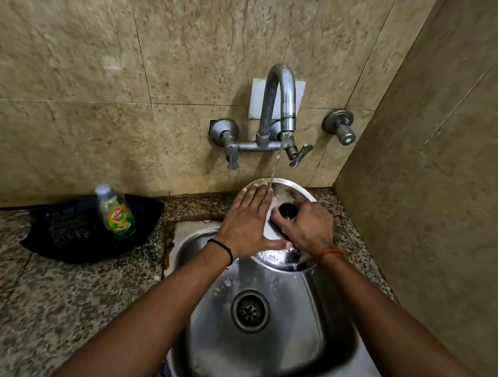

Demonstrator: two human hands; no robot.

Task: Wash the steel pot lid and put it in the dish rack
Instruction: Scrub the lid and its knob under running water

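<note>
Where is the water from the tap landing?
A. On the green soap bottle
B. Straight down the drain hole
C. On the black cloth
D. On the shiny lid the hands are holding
D. The thin stream from the tap falls on the top part of the steel lid, by the left hand; the right hand grips around its black knob.

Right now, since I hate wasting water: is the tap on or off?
On. A thin stream falls from the tap spout onto the steel lid held over the sink.

lid (288,190) middle hidden under hands, sink (261,349) cut off below
</note>
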